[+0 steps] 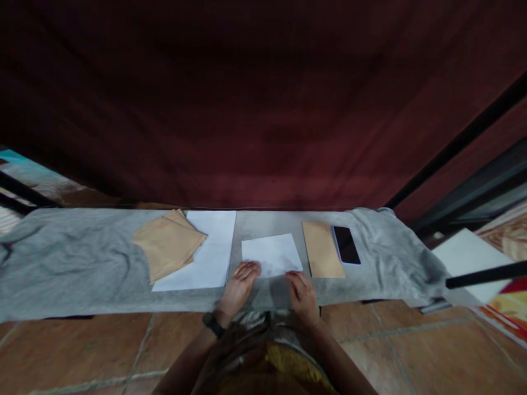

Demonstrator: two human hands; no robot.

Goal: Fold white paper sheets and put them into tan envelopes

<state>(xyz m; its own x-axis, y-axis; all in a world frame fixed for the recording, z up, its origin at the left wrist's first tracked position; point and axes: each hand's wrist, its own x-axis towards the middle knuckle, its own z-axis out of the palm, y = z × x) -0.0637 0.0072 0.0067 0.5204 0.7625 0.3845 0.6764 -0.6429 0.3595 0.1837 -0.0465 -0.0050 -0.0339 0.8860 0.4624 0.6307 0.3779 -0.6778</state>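
Note:
A white sheet of paper [272, 253], seemingly folded to a smaller size, lies on the grey cloth in front of me. My left hand [241, 285] has its fingers pressed together at the sheet's near left corner. At the near right corner my right hand [302, 293] grips the edge between thumb and fingers. Just right of the sheet is a brown envelope [323, 249]. Several more brown envelopes [168, 247] are fanned out on the left, partly covering a larger stack of white paper [214, 247].
A phone [346, 245] with a dark screen lies right of the single envelope. Grey cloth [82, 258] covers the long narrow surface, wrinkled at both ends. Behind it hangs a dark red curtain [263, 137]. Black bars [457, 145] slant on the right; tiled floor [370, 334] lies below.

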